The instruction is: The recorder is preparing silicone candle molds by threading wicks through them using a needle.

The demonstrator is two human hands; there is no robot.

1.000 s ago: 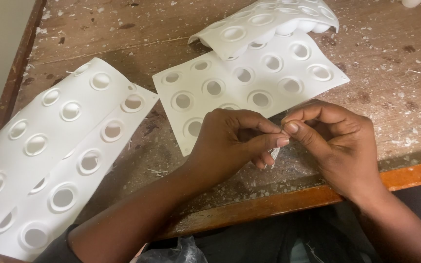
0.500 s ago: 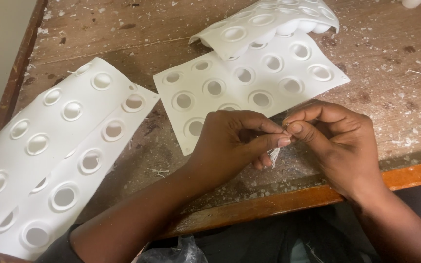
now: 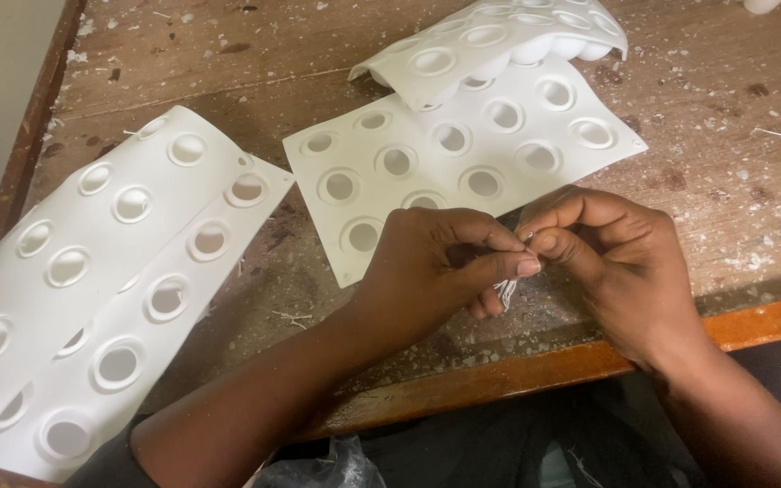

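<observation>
My left hand and my right hand meet fingertip to fingertip just above the near edge of a worn wooden table. Between the pinched fingers is a small bunch of thin white strands that hangs down a little below the thumbs. Both hands grip it. Right behind the hands lies a flat white mould sheet with round cavities. How the strands are joined is hidden by my fingers.
A second white mould lies curled over the flat sheet's far end. Two long white moulds overlap at the left and hang past the table edge. White crumbs dot the wood. The orange front edge runs just below my wrists.
My fingertips have shifted slightly as they work the strands; the hands stay in the same spot. The moulds have not moved.
</observation>
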